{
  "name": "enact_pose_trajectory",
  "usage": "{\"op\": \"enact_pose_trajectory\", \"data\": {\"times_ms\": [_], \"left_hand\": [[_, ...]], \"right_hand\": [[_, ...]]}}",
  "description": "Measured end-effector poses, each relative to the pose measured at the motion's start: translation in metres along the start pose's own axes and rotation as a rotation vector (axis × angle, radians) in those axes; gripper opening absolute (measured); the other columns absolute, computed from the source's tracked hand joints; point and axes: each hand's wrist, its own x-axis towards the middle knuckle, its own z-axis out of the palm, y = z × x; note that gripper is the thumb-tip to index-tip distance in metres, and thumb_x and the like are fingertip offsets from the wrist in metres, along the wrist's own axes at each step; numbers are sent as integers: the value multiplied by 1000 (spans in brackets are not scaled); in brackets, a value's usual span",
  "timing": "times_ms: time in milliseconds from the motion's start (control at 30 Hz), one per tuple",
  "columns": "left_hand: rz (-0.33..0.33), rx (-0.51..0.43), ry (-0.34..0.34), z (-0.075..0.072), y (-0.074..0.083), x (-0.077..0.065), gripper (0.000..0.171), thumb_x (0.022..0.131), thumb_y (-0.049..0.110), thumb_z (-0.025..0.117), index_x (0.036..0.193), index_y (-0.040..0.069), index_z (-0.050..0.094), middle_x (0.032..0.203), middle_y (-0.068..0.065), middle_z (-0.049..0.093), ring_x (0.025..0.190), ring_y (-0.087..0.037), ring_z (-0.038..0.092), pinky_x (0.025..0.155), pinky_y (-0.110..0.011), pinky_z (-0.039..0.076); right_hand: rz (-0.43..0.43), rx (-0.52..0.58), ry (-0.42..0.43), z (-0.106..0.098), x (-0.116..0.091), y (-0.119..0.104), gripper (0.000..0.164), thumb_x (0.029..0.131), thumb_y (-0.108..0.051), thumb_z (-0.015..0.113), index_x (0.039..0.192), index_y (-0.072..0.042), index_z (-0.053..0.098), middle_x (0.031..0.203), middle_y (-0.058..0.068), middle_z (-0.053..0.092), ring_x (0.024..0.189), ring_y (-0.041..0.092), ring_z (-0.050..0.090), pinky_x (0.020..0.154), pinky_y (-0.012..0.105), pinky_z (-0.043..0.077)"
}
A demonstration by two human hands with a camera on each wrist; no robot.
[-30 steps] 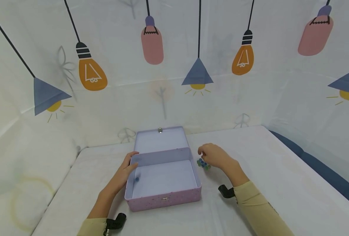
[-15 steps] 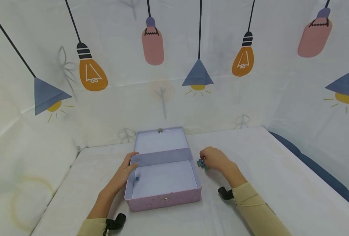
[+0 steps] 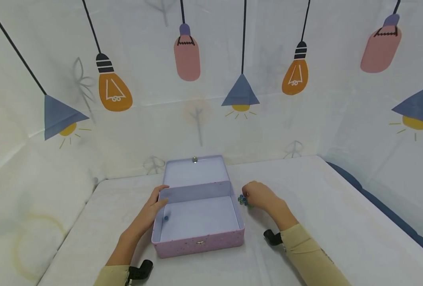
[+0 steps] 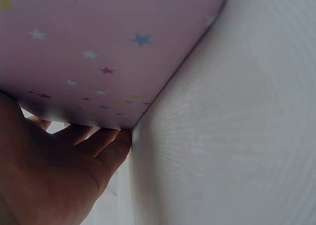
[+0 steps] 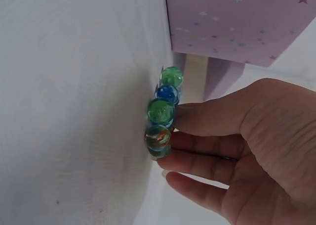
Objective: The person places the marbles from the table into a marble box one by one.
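A lilac metal box (image 3: 199, 248) with a star pattern stands with its hinged lid (image 3: 197, 172) swung back. My left hand (image 3: 149, 210) grips its left wall, the thumb over the rim and the fingers along the outside. Inside, near that wall, lies one small blue marble (image 3: 166, 218). Just right of the box, my right hand (image 3: 263, 197) reaches down to a cluster of glass marbles (image 3: 242, 200) on the table. The right wrist view shows thumb and fingers pinching at the green marbles (image 5: 160, 111) and a blue one (image 5: 168, 93); the fingertips are partly hidden behind them.
A white cloth covers the table (image 3: 304, 190). Behind it hangs a pale curtain (image 3: 143, 131) printed with lamps and bulbs. A dark blue padded edge (image 3: 386, 210) runs along the right side. Black camera mounts (image 3: 140, 270) sit on both wrists.
My right hand has come down onto the marbles, and its fingers have closed in among them. The left hand and the box stay put; the head view has tilted slightly.
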Motion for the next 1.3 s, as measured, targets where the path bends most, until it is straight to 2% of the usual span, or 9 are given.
{"op": "enact_pose_trajectory", "data": {"times_ms": [467, 667, 867, 1033, 1300], "left_hand": [[8, -3, -2, -1, -1, 0, 47, 106, 23, 39, 151, 14, 25, 167, -16, 7, 156, -37, -3, 123, -62, 3], [5, -2, -2, -1, -1, 0, 47, 107, 23, 38, 151, 15, 25, 167, -16, 6, 156, -37, -3, 123, -62, 3], [8, -10, 1, -2, -2, 0, 48, 106, 22, 40, 151, 13, 25, 166, -18, 9, 155, -39, -1, 123, -63, 4], [7, -2, 11, -3, -3, 0, 47, 106, 22, 41, 150, 13, 27, 167, -17, 5, 155, -39, -5, 122, -64, 3], [16, -12, -4, -1, -2, 1, 48, 106, 24, 40, 150, 13, 25, 166, -17, 7, 155, -39, -3, 122, -64, 4]], "right_hand": [[-5, 18, -6, 0, -1, 1, 21, 77, 9, 59, 83, -5, 74, 84, 7, 73, 70, 16, 57, 65, 34, 52], [21, 42, 1, -5, -3, 0, 19, 82, 3, 61, 95, -2, 74, 96, 12, 72, 85, 21, 64, 77, 39, 56], [-19, 51, 53, -10, -6, -2, 19, 84, 2, 59, 97, -1, 73, 96, 11, 71, 88, 23, 65, 79, 41, 56], [-73, 72, 104, -14, -9, -4, 20, 87, 2, 58, 99, 0, 73, 96, 11, 70, 88, 24, 65, 77, 41, 55], [-87, 78, 163, -20, -13, -6, 17, 89, 0, 60, 100, -2, 73, 93, 7, 69, 86, 21, 64, 78, 38, 55]]}}
